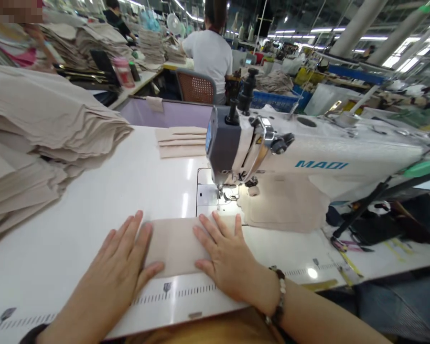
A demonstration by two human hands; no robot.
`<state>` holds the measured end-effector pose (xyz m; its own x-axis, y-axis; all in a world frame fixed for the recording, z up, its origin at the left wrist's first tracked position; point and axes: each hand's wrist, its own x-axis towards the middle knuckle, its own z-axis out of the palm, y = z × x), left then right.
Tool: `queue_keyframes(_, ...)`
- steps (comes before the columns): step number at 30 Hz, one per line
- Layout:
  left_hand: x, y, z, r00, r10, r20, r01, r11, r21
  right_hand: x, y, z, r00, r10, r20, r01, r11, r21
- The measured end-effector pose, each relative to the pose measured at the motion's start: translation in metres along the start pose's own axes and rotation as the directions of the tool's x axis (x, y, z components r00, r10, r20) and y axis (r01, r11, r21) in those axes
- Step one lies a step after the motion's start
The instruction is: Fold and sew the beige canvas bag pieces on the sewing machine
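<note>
A small beige fabric piece (175,246) lies flat on the white sewing table (139,181), just in front of the sewing machine (279,143). On its left edge rests my left hand (120,263), open, fingers stretched forward. My right hand (225,255) is spread over the right part of the fabric, palm down, covering that end. Beyond the fingertips are the presser foot and needle area (227,193), lit by the machine's lamp. Under the machine's arm, a larger beige fabric panel (283,203) lies flat, right of the needle.
A tall pile of beige fabric (46,119) covers the table's left side. Several folded beige strips (182,142) lie behind the needle area. Small scissors (354,246) are at the right, by a black stand. A person in a white shirt (209,55) sits ahead.
</note>
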<state>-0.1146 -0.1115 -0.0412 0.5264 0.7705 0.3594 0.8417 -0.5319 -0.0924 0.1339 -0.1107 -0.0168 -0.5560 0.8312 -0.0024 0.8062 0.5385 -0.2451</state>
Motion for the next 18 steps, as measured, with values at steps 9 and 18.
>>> queue_keyframes(9,0.048,0.001,-0.013,0.978,0.092,0.187,-0.078,0.994,-0.08,-0.006,0.012,-0.02,0.982,0.128,-0.136,-0.117,0.99,0.085)
queue_keyframes(18,0.155,0.012,0.001,0.919,0.249,0.306,-0.222,0.967,-0.12,0.017,0.066,-0.046,0.948,-0.318,0.025,0.319,0.947,-0.042)
